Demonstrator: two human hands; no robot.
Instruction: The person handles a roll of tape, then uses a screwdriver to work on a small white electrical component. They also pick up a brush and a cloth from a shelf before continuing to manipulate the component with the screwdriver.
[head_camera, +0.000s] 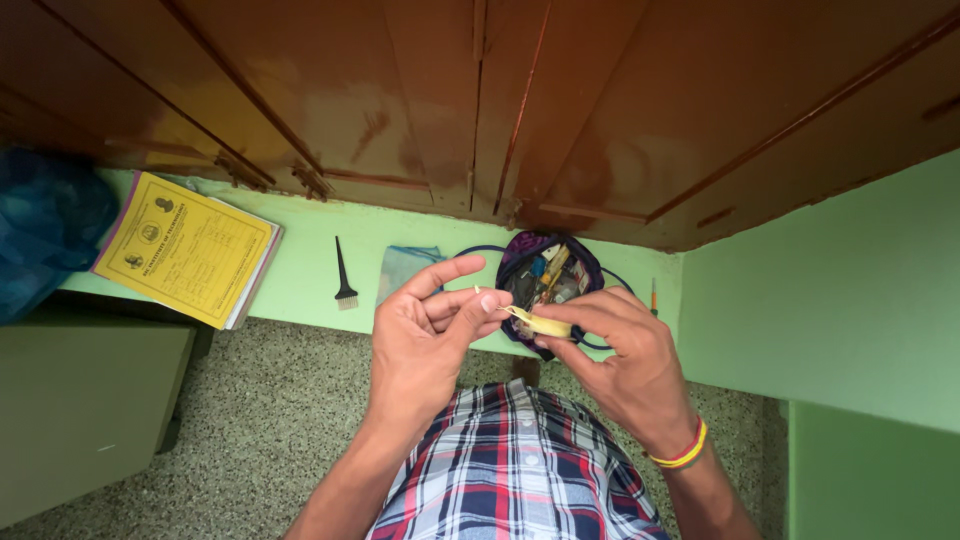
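Both hands (430, 330) (620, 350) pinch, seemingly, yellow packet (543, 324).

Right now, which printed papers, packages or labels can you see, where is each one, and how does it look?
Yellow booklet: flat on the green shelf, far left; rectangular, yellow cover with dark print, small round emblems and a purple edge.
Small packages in the purple pouch: on the shelf behind both hands; blue, orange and dark pieces, too small to tell apart.
No signs or screens.
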